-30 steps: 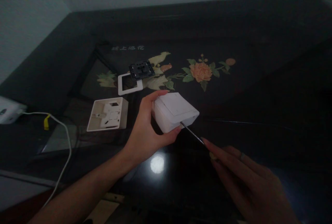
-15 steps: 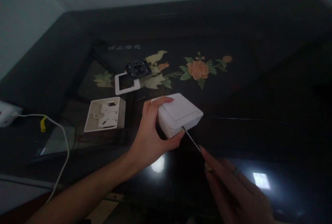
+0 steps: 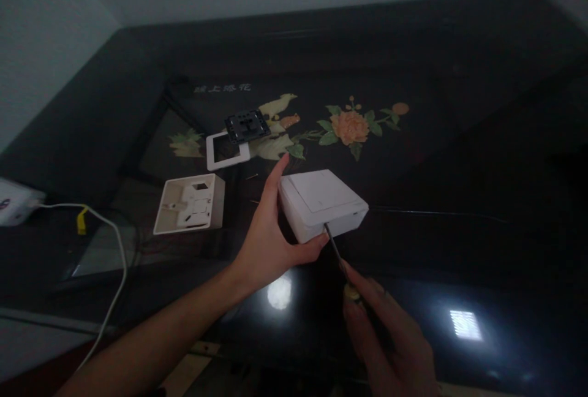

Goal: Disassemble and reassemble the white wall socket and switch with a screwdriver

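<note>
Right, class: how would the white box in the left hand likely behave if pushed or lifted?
The white box is probably stiff, since its edges look straight in the grip of the left hand. It seems unlikely to roll, given its flat faces. Pushed along the glossy tabletop, it might slide easily, as both surfaces look smooth.

The left hand (image 3: pixel 269 234) cups widely while the right hand (image 3: pixel 390 329) grips
</note>
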